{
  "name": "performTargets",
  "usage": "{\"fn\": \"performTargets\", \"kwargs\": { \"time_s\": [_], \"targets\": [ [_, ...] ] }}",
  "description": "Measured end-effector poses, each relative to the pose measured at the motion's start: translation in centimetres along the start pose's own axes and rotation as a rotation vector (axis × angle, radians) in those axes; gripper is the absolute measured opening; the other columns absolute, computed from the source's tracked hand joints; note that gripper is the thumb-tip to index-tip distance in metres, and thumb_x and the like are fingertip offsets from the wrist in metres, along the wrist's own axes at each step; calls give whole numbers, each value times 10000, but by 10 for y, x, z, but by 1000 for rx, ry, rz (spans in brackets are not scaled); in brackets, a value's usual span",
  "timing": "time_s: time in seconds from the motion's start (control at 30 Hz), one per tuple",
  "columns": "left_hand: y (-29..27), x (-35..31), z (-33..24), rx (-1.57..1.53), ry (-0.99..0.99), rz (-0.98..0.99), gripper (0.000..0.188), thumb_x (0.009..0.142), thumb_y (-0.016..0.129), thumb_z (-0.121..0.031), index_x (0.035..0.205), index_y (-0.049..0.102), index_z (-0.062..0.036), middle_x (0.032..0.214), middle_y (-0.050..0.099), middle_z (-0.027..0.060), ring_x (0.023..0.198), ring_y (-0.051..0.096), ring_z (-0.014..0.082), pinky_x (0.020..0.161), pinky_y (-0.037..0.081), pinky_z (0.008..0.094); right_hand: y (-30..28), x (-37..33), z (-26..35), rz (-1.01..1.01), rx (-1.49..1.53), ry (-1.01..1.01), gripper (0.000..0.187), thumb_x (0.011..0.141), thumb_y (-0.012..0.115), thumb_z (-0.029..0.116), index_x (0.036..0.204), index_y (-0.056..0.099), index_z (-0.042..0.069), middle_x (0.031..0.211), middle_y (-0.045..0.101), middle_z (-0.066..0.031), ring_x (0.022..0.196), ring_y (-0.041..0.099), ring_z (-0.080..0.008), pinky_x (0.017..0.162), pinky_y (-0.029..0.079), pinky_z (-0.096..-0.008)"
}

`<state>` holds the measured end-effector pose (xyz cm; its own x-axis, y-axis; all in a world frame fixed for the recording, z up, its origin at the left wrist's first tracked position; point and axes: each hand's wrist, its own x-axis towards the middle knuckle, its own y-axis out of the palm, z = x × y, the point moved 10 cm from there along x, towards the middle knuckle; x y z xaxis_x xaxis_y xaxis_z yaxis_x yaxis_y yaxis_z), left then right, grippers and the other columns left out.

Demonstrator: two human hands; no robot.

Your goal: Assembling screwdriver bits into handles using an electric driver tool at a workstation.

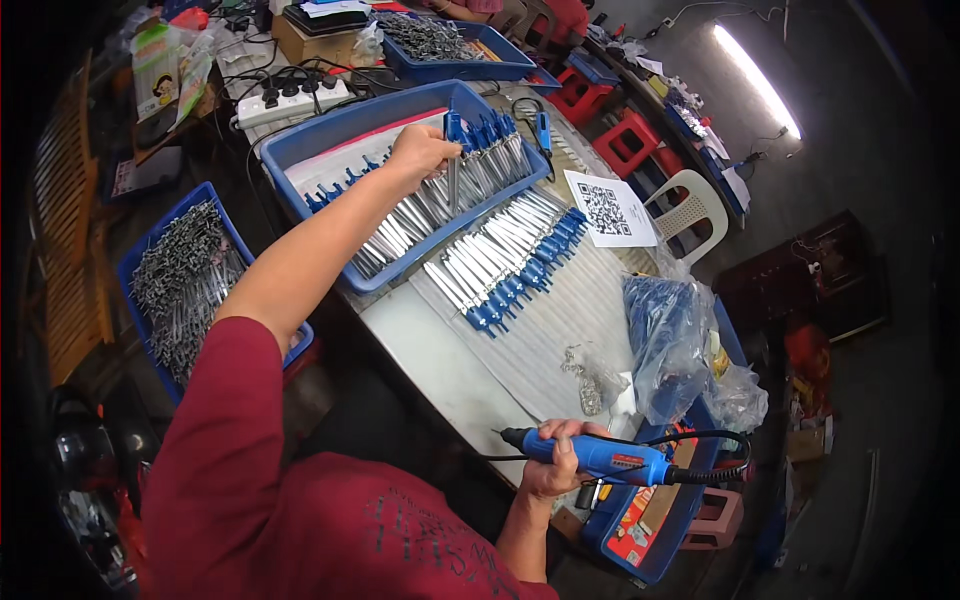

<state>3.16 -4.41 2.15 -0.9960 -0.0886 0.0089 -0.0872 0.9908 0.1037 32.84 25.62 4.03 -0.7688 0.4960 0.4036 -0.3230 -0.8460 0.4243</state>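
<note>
My left hand (420,155) reaches over a blue bin (385,100) and is closed on a silver piece with a blue end (453,128), which stands upright in its fingers. Rows of similar blue-ended silver pieces (495,145) lie inside that bin. On a white foam sheet (560,320) beside it, several more silver pieces (510,250) lie side by side, blue ends facing me. Near the table's front edge, my right hand (555,462) is wrapped round a blue electric screwdriver (612,460); its black nose points left and its black cord runs off the right end.
A clear bag of small metal parts (590,385) lies near the screwdriver. Plastic bags (670,335) and a blue tray (635,570) are at the right. A bin of metal parts (190,270) stands left. A power strip (290,100) sits behind; a printed sheet (610,210) lies right.
</note>
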Motion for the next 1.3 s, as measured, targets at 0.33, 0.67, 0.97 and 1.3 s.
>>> {"fn": "performTargets", "kwargs": {
  "time_s": [0.33, 0.67, 0.97, 1.3],
  "targets": [
    [7, 49, 54, 7, -238, -245, 75, 615, 567, -1, 625, 542, 69, 606, 554, 131, 494, 568, 189, 380, 460, 265, -12, 5, -8, -24, 18, 25, 423, 600, 518, 38, 1000, 383, 63, 635, 417, -77, 539, 436, -176, 535, 407, -288],
    [8, 52, 34, 427, -192, -195, 151, 630, 479, -64, 597, 565, 56, 545, 566, 157, 481, 584, 225, 549, 475, 290, -18, 8, -15, -33, 8, 52, 422, 603, 515, 41, 1004, 382, 62, 633, 417, -75, 536, 432, -177, 539, 408, -292],
    [-1, 49, 8, 717, -63, -223, 228, 627, 527, -160, 623, 561, 65, 513, 554, 145, 445, 567, 239, 536, 486, 299, -16, 9, -15, -44, 4, 59, 416, 592, 528, 54, 980, 381, 56, 638, 432, -84, 541, 446, -187, 540, 402, -302],
    [-3, 45, -3, 762, -96, -121, 178, 617, 427, -49, 570, 548, 73, 526, 544, 168, 428, 558, 223, 437, 471, 303, -18, 10, -16, -32, 18, 42, 429, 601, 511, 43, 1014, 392, 58, 642, 432, -85, 541, 446, -185, 534, 408, -300]
  ]
}}
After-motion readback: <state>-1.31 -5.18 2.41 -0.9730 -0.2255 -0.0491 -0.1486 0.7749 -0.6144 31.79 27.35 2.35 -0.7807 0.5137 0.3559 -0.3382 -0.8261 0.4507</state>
